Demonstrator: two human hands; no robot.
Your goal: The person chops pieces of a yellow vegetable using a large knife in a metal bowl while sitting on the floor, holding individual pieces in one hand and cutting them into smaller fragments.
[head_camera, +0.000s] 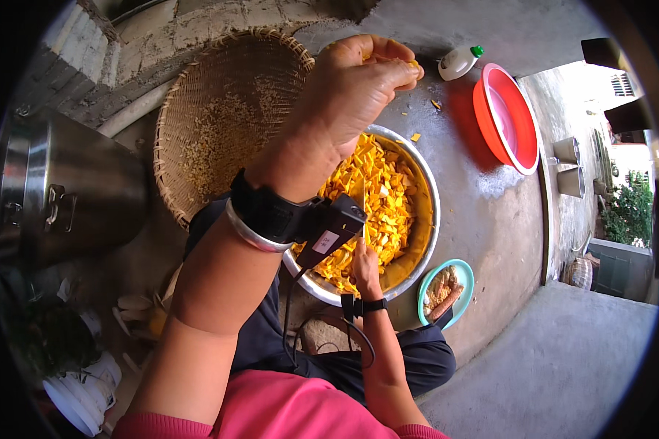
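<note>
My left hand [362, 74] is raised at the upper middle, above the far rim of a metal basin [435, 214]. Its thumb and fingers are bent together, with orange bits at the fingertips; whether they grip a piece is unclear. Many cut orange pieces, apparently pumpkin [387, 219], fill much of the basin. Over its near side, my right hand [367, 266] is closed on what looks like a knife; the thin blade [361, 192] points away from me over the pieces, and the left wrist's black device partly hides it.
A woven basket [165, 148] with pale bits stands at the left, near a large steel pot [93, 192]. On the right are a red basin [486, 120], a white bottle [456, 65] and a turquoise bowl [468, 285] with corn cobs. A cable hangs by my lap.
</note>
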